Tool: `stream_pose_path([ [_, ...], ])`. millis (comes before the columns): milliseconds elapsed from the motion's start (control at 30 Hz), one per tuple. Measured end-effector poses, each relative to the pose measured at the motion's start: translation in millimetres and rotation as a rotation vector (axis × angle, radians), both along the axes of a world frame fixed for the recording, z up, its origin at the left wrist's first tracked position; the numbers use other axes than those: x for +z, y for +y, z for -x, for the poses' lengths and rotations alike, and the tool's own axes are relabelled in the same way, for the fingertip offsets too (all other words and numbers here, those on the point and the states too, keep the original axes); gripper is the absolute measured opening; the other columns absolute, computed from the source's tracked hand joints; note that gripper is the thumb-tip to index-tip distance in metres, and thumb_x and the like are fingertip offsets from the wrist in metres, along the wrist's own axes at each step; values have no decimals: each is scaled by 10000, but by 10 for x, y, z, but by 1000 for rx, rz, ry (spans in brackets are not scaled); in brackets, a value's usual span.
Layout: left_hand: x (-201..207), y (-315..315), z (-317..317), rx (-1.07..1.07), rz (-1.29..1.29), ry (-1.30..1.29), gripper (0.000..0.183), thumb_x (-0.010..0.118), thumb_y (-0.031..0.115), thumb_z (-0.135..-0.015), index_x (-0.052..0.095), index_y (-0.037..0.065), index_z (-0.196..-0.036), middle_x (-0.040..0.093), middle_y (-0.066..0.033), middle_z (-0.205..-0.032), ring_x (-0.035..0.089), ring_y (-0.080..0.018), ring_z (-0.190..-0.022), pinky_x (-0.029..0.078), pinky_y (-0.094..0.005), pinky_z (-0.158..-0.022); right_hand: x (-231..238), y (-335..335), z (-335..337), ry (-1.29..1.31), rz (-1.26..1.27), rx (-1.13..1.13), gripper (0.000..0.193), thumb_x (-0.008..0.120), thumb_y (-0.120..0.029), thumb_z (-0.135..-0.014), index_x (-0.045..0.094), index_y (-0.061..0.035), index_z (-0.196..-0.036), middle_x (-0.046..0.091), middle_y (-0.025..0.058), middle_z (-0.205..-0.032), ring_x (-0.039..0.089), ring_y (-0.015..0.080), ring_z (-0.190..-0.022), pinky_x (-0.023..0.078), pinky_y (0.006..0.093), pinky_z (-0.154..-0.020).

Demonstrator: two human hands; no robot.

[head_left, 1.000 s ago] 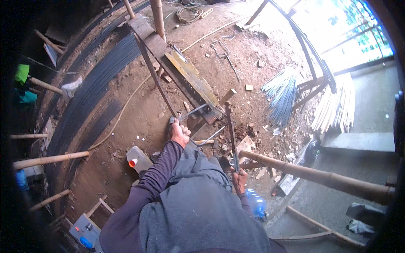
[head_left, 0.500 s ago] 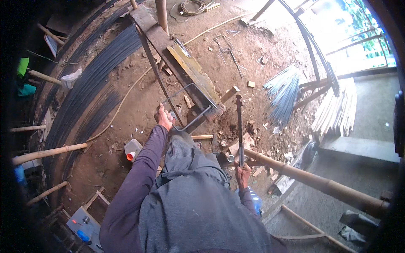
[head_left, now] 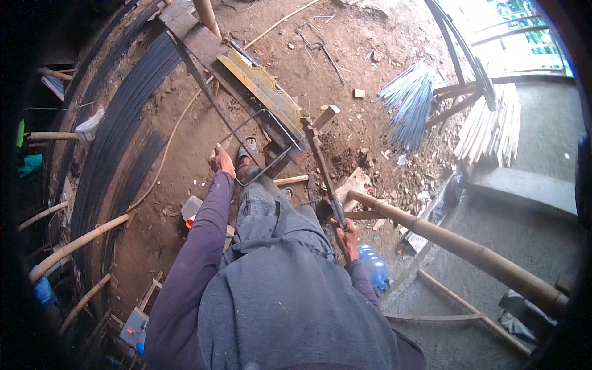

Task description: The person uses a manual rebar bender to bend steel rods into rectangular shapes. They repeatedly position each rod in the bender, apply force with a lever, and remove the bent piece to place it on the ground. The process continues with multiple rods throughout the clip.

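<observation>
My left hand [head_left: 222, 161] is closed around one corner of a rectangular steel rod frame [head_left: 266, 166], bent like a rebar stirrup. The frame's far side lies across the end of a narrow wooden bench [head_left: 180, 22], beside a worn yellow board [head_left: 262, 80] fixed on top. In my right hand [head_left: 348, 238] I grip the near end of a long rusty bending bar [head_left: 323, 169]. The bar slants forward and left, and its far tip meets the bench end close to the yellow board. Whether the tip catches the rod there is too small to tell.
Long dark rods [head_left: 117, 123] cover the ground on the left. Ahead right lie cut grey rods [head_left: 407, 98] and pale wood strips [head_left: 490, 126]. A bamboo pole [head_left: 456, 250] crosses on my right near a blue water bottle [head_left: 373, 265]. A wooden-handled hammer [head_left: 291, 180] lies below the bench end.
My right hand has swung the bar from nearly straight ahead to a leftward slant, its tip now at the bench end. The view has shifted, and my left hand still holds the rod frame.
</observation>
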State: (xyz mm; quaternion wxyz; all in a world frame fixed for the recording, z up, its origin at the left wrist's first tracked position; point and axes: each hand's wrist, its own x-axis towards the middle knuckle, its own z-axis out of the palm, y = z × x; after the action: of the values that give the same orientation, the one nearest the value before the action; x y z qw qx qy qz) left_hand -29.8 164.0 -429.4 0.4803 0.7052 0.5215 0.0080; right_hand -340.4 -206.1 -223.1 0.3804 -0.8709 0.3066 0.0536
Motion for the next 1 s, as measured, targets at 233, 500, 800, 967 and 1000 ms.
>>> stream_pose_path([
  [233,136,73,-43,83,218,35,461,603,529,-941,576,153,-1205,591,-60,-787,520,-195,-497,377,-353,-380,316,1,-526,-94,-5,495,189,734,-117,-730,575,-27,-779,581,170,-651,581,385,-578,449,449,-545],
  [500,1018,150,-147,31,799,10,375,536,592,-971,457,234,-897,245,62,-568,275,-95,-405,204,-287,-365,146,364,-1717,-337,-124,834,299,791,-240,-815,628,-38,-963,602,150,-827,605,343,-735,463,434,-605],
  [800,1270,99,-153,20,788,52,460,509,598,-985,374,215,-769,215,59,-560,235,-96,-412,182,-273,-370,151,801,-2507,-492,-105,1017,468,762,-142,-750,608,-74,-1187,643,130,-1149,610,326,-1156,527,407,-932],
  [967,1583,174,-339,92,878,46,398,545,520,-997,411,205,-794,226,69,-575,236,-91,-454,205,-271,-417,43,918,-2634,-523,-100,1048,464,750,-128,-755,608,-79,-1194,645,140,-1180,565,342,-1252,507,434,-1007],
  [1000,1613,189,-366,100,902,53,358,538,527,-998,426,221,-850,225,68,-571,236,-91,-442,198,-275,-407,33,932,-2643,-530,-109,1041,461,747,-125,-757,609,-80,-1194,647,140,-1178,569,342,-1249,510,433,-1002],
])
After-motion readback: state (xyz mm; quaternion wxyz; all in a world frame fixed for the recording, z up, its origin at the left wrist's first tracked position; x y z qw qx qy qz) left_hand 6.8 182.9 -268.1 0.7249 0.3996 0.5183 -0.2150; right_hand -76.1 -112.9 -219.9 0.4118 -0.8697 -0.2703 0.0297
